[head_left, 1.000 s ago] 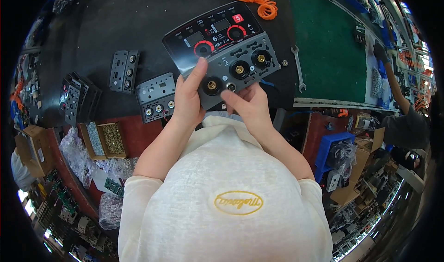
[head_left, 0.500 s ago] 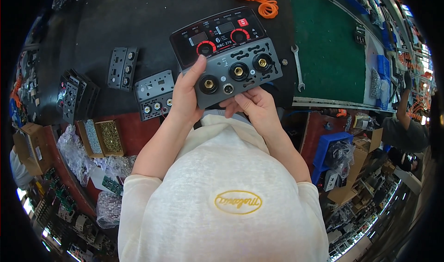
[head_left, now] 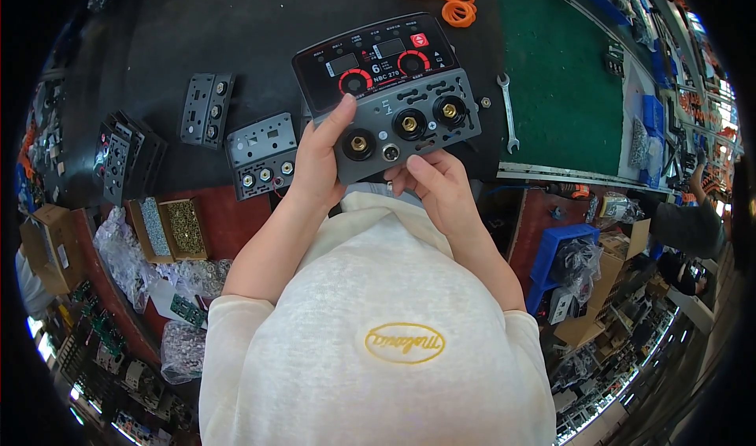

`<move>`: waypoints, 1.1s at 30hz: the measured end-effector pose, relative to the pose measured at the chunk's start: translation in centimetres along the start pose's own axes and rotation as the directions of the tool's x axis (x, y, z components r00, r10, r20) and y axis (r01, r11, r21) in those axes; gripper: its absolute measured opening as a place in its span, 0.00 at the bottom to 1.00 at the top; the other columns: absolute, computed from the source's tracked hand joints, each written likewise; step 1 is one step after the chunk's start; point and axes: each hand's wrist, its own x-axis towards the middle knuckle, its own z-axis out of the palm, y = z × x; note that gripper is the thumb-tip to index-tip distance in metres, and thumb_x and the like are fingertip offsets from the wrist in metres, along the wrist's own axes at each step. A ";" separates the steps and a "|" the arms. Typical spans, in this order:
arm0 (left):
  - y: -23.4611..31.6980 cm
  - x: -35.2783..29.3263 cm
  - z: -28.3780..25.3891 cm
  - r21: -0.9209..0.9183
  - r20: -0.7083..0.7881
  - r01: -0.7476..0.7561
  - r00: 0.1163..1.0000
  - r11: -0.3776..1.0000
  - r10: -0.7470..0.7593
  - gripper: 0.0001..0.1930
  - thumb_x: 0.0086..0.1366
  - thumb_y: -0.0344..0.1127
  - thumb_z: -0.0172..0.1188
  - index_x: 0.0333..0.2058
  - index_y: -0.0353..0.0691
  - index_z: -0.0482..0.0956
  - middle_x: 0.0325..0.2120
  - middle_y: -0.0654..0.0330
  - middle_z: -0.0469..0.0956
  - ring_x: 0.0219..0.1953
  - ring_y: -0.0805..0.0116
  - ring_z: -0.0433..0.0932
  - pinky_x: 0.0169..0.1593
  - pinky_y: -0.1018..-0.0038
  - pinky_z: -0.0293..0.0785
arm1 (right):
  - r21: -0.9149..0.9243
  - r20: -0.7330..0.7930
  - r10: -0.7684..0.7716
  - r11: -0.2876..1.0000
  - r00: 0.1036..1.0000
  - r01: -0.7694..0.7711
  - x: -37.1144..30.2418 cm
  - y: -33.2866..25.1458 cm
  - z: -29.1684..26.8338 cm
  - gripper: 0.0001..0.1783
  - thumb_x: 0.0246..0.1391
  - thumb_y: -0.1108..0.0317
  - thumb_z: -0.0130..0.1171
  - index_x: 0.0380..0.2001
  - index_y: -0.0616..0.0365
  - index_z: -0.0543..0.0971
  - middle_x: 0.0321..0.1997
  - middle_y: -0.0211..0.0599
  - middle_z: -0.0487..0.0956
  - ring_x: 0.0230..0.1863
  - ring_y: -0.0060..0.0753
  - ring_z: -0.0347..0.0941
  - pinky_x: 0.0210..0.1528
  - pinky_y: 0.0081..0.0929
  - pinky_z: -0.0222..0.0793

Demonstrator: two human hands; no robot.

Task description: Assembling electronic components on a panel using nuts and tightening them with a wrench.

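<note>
My left hand (head_left: 321, 150) grips the left end of a front panel (head_left: 376, 161), thumb on its face and fingers behind. The panel has a black-and-red display section above a grey section with several round brass-centred sockets and a small round connector. Below its lower edge, my right hand (head_left: 435, 184) is closed, thumb tip at the edge and fingers curled together. A small shiny bit shows by those fingers; what they hold is hidden. Left of my left hand, a grey bracket plate (head_left: 264, 140) with brass-centred sockets lies on the black bench mat (head_left: 260, 44).
Another grey plate (head_left: 206, 109) and a stack of plates (head_left: 130, 156) are at left. Below them stands a carton of small fasteners (head_left: 186, 227). A wrench (head_left: 508, 115) and a nut (head_left: 485, 102) are right of the panel; an orange coiled hose (head_left: 457, 5) lies beyond.
My right hand's fingers have curled in more beneath the panel's lower edge. The panel has shifted very slightly right in view. My left hand keeps its hold.
</note>
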 end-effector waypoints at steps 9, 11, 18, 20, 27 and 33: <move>-0.7 0.4 -0.2 -0.067 -0.005 0.094 0.995 0.993 -0.095 0.23 0.65 0.50 0.50 0.48 0.35 0.70 0.39 0.53 0.78 0.38 0.66 0.79 0.41 0.71 0.77 | -0.036 -0.195 -0.018 0.999 0.981 0.011 -0.2 0.2 2.0 0.09 0.57 0.70 0.54 0.37 0.66 0.75 0.34 0.41 0.78 0.33 0.26 0.73 0.35 0.24 0.68; -0.8 0.4 -0.2 -0.038 -0.002 0.082 0.997 0.996 -0.082 0.23 0.65 0.50 0.50 0.48 0.34 0.70 0.39 0.53 0.77 0.38 0.66 0.79 0.40 0.71 0.77 | -0.050 -0.231 -0.015 0.999 0.973 0.004 -0.3 0.4 2.0 0.09 0.56 0.70 0.54 0.38 0.66 0.75 0.34 0.40 0.78 0.33 0.26 0.73 0.35 0.24 0.68; -0.2 -0.5 -0.3 0.058 -0.027 -0.132 0.991 0.990 0.133 0.20 0.64 0.45 0.53 0.46 0.32 0.71 0.37 0.51 0.78 0.35 0.65 0.80 0.38 0.73 0.79 | -0.264 -0.137 0.009 0.963 0.990 -0.046 0.5 0.9 -3.1 0.12 0.53 0.70 0.57 0.40 0.63 0.73 0.34 0.39 0.78 0.35 0.26 0.72 0.38 0.24 0.68; -0.1 -0.5 -0.1 0.060 -0.040 -0.156 0.987 0.986 0.158 0.20 0.64 0.44 0.54 0.46 0.32 0.71 0.37 0.51 0.78 0.35 0.65 0.80 0.38 0.73 0.79 | -0.679 -0.258 -0.208 0.734 0.944 -0.024 1.4 2.8 -6.8 0.17 0.51 0.67 0.58 0.43 0.63 0.73 0.42 0.44 0.76 0.42 0.34 0.72 0.42 0.28 0.68; -0.3 0.0 -0.9 0.031 -0.093 -0.056 0.994 0.998 0.058 0.21 0.64 0.45 0.54 0.45 0.32 0.73 0.37 0.52 0.78 0.37 0.66 0.80 0.39 0.72 0.79 | -0.936 -0.169 -0.476 -0.196 0.863 -0.292 2.3 9.4 -13.8 0.39 0.46 0.53 0.63 0.57 0.62 0.63 0.63 0.49 0.60 0.65 0.49 0.53 0.65 0.45 0.49; -0.2 0.1 -0.5 -0.016 -0.153 -0.013 0.988 1.000 0.010 0.22 0.64 0.47 0.53 0.45 0.32 0.73 0.36 0.52 0.79 0.37 0.66 0.80 0.40 0.71 0.79 | -0.909 -0.087 -0.477 -0.321 0.875 -0.266 2.7 9.3 -15.1 0.37 0.43 0.49 0.63 0.52 0.62 0.68 0.56 0.50 0.65 0.59 0.51 0.58 0.59 0.42 0.56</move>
